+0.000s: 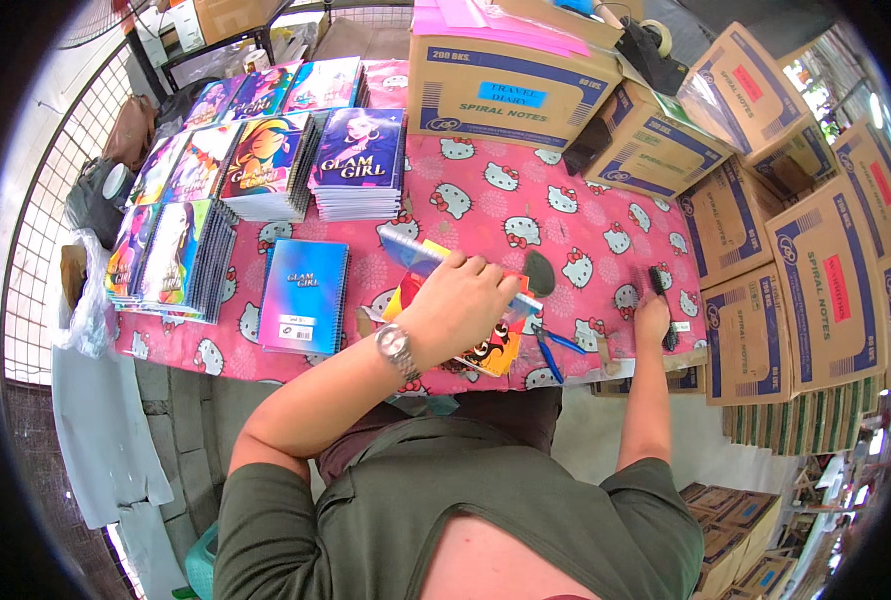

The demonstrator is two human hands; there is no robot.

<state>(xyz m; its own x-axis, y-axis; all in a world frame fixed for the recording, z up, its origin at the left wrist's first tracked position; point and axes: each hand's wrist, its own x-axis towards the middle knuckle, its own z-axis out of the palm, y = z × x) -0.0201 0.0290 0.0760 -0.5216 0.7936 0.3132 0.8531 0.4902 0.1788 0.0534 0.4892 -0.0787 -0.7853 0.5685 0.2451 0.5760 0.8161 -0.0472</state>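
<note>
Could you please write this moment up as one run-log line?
left hand: holds spiral notebook | right hand: on black spiral strip | pliers: between hands | surface: pink table

Notebook stacks [266, 165], cardboard boxes [816, 290]

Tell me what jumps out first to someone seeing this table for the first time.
The pink cartoon-cat tablecloth catches the eye first, with stacks of colourful spiral notebooks at its far left. At the middle, the left hand presses on a bright notebook, the right hand grips a small black brush, and brown cardboard cartons pile up on the right.
</note>
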